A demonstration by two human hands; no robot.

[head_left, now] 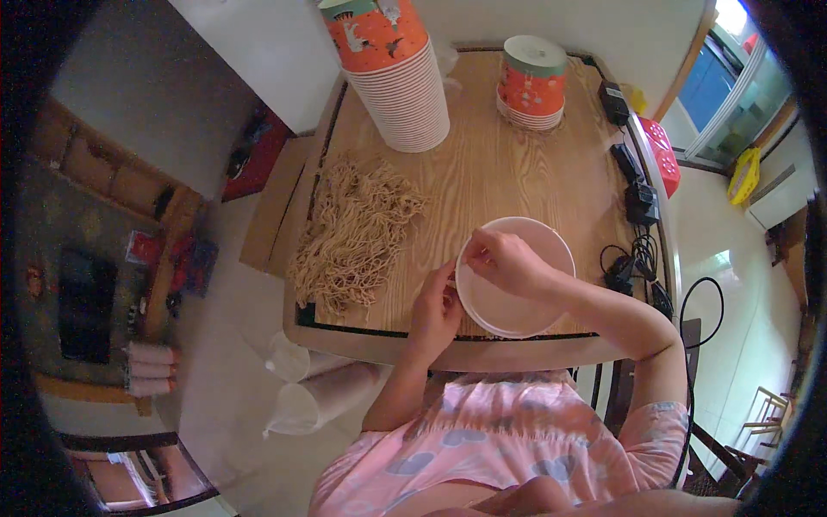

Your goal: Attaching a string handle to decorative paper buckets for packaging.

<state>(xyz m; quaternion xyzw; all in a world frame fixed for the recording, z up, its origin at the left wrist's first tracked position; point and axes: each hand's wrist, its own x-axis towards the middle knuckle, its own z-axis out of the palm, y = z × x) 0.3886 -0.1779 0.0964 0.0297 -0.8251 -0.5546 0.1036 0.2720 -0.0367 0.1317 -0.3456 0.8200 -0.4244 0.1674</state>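
A white paper bucket (556,250) stands at the front of the wooden table with its open mouth toward me. Around the outside of its left rim, my left hand (437,312) is curled and holds the wall. My right hand (510,263) reaches over the mouth to the inner side of that same left rim. Its fingers are pinched together, and whatever is between them is too small to make out. To the left lies a loose heap of tan twine pieces (357,233). Neither hand touches the heap.
A tall stack of nested orange-and-white buckets (401,95) stands at the back left, a shorter stack (532,82) at the back right. Black power adapters (640,202) and coiled cables (642,263) line the right edge. Bagged items (323,398) lie on the floor at left.
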